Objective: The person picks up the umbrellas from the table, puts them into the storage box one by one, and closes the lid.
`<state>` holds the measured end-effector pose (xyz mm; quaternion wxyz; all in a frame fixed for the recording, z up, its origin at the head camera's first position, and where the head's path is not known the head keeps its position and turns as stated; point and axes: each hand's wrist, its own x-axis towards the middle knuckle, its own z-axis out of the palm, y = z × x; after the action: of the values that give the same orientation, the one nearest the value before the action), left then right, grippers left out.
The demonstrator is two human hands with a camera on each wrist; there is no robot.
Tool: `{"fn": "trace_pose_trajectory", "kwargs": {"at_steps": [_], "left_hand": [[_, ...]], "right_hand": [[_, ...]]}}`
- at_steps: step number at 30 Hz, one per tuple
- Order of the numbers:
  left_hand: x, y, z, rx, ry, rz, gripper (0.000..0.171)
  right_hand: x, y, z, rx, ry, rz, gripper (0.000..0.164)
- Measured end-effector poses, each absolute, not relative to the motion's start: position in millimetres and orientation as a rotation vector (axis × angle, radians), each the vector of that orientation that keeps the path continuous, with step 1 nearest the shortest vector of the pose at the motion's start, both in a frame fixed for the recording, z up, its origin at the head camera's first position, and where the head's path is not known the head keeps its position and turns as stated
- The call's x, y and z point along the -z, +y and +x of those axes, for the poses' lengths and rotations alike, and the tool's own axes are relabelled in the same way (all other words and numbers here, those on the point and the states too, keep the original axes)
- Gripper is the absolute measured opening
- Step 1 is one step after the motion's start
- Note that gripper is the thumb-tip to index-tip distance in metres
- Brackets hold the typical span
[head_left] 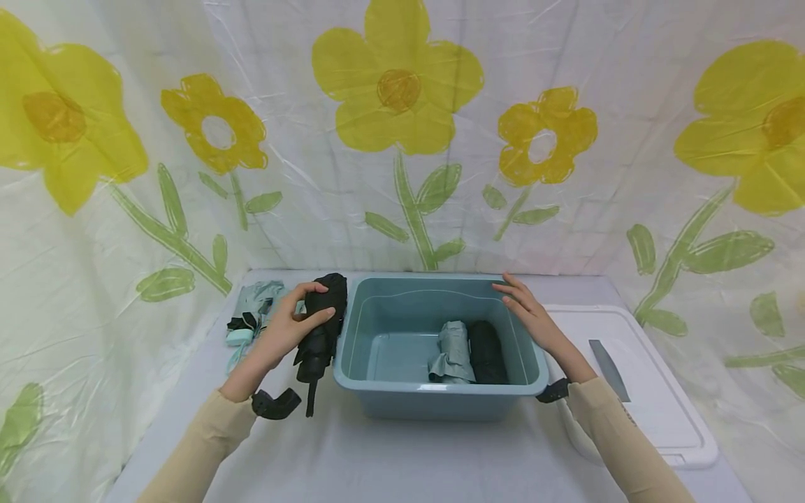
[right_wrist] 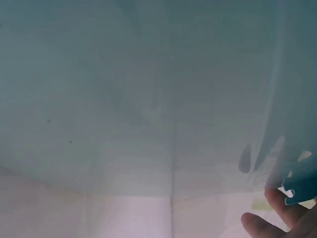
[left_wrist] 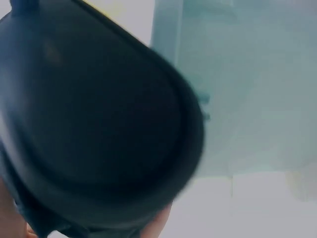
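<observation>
My left hand [head_left: 286, 328] grips a black folding umbrella [head_left: 319, 328] just outside the left wall of a blue-grey plastic bin [head_left: 402, 405]. The umbrella's thin shaft points toward the table's front. Close up in the left wrist view, the dark rounded end of the umbrella [left_wrist: 99, 114] hides most of the hand. At the bin's right rim, my right hand [head_left: 534, 318] has its fingers extended and touches the edge. Inside the bin, on the right, a grey-green rolled umbrella [head_left: 454, 349] lies beside a black rolled one [head_left: 487, 353].
A crumpled pale teal umbrella [head_left: 258, 297] with a light teal handle lies at the table's back left. On the right, a white lid [head_left: 654, 419] with a grey strip lies partly under the right forearm. A flowered curtain [head_left: 283, 230] hangs behind the table.
</observation>
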<state>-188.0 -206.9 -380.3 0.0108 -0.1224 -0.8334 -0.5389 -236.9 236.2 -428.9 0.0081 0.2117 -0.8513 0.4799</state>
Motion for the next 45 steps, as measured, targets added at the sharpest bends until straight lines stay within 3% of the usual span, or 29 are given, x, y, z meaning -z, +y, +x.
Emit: {"fn": "trace_pose_trajectory", "kwargs": {"at_steps": [23, 37, 45], "left_hand": [[354, -177, -207, 1.677, -2.683, -0.496, 0.041], [349, -145, -221, 1.897, -2.807, -0.434, 0.042], [356, -127, -232, 1.826, -2.883, -0.488, 0.044]], "right_hand": [[431, 237, -239, -1.483, -2.658, 0.671, 0.043], [431, 237, -240, -1.488, -2.674, 0.642, 0.042], [411, 228, -227, -1.509, -2.689, 0.648, 0.040]]}}
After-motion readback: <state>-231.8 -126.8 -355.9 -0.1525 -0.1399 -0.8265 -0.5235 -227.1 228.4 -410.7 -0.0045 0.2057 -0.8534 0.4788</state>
